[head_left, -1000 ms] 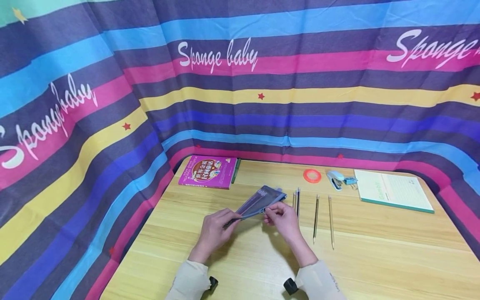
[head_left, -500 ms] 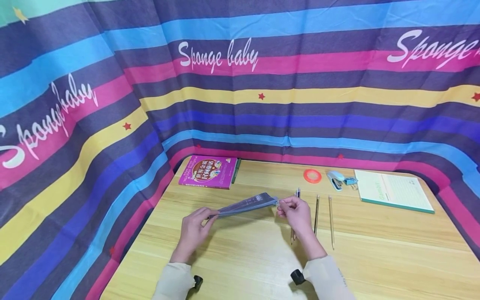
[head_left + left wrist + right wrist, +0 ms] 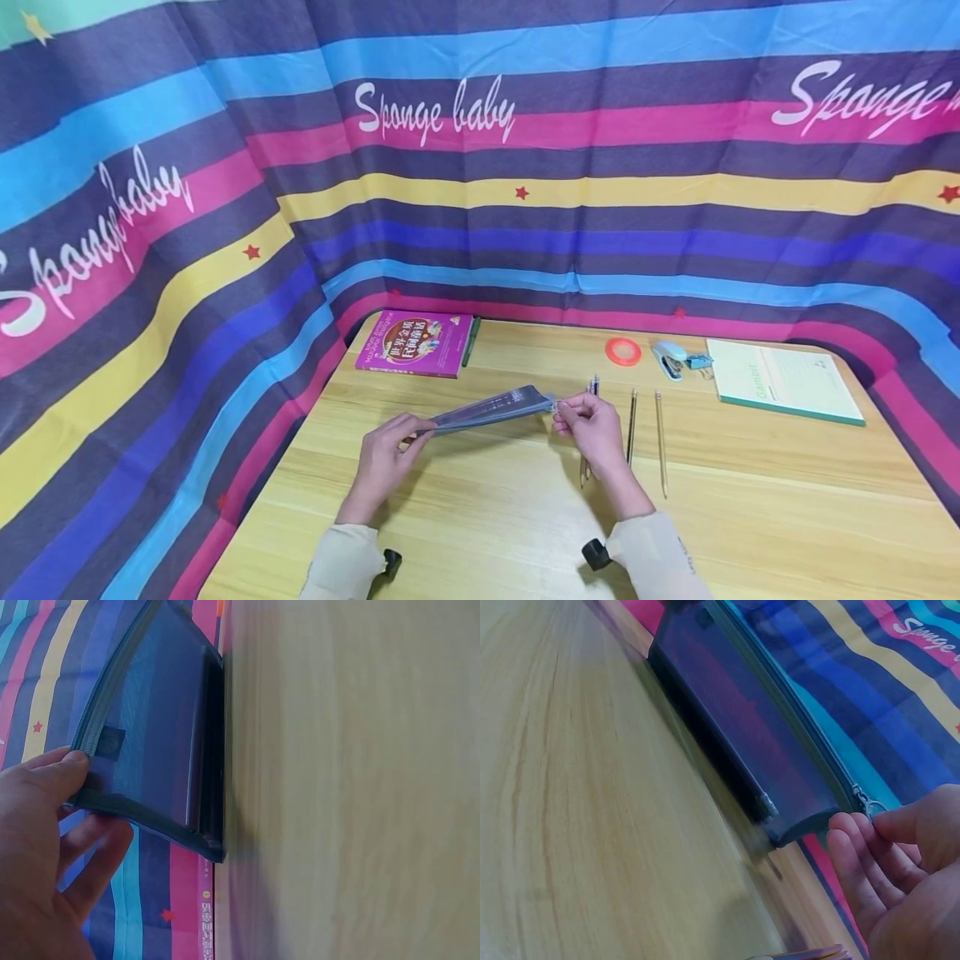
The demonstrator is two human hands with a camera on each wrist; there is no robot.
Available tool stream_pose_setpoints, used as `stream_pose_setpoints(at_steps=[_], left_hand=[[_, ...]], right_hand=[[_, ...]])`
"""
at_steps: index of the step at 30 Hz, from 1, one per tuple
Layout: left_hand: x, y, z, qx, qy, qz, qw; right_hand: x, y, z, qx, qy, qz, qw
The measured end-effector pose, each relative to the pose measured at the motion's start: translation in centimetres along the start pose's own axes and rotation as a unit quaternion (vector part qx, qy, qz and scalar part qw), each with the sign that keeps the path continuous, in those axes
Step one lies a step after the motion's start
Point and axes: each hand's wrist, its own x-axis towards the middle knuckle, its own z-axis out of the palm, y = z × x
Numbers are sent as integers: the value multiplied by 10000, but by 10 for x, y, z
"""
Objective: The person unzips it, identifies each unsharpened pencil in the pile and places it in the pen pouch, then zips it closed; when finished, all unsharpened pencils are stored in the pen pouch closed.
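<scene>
A dark translucent zip pencil case [image 3: 487, 408] is held up over the table by both hands, its zip edge upward. My left hand [image 3: 386, 458] pinches its left end at the zip corner, between thumb and fingers. At the other end, my right hand [image 3: 596, 429] pinches the metal zip pull [image 3: 870, 804]. The slider sits at the right end of the zip, and the zip line looks closed. Through the side of the case a pencil [image 3: 750, 776] shows along the bottom; how many lie inside I cannot tell.
Several pencils lie by my right hand, including a black pencil [image 3: 632, 427] and a plain wooden pencil [image 3: 662, 442]. Behind are a purple book [image 3: 416, 343], red tape roll [image 3: 623, 352], blue stapler [image 3: 670, 362], blue binder clip [image 3: 700, 362] and notebook [image 3: 787, 379].
A second ago the hands were closer together; the left hand has since moved left and the right hand right, the zip pull travelling to the case's right end. Over the last half second little moved.
</scene>
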Motion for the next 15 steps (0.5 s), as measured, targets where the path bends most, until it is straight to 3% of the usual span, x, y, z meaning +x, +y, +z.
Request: stream_pose_setpoints(at_steps=[7, 15], left_hand=[[-1, 3, -1, -437, -126, -327, 9984], [1, 6, -2, -530, -100, -482, 9974]], right_hand=[[0, 1, 0, 34, 26, 24, 10000], [-2, -1, 0, 173, -41, 25, 9998]])
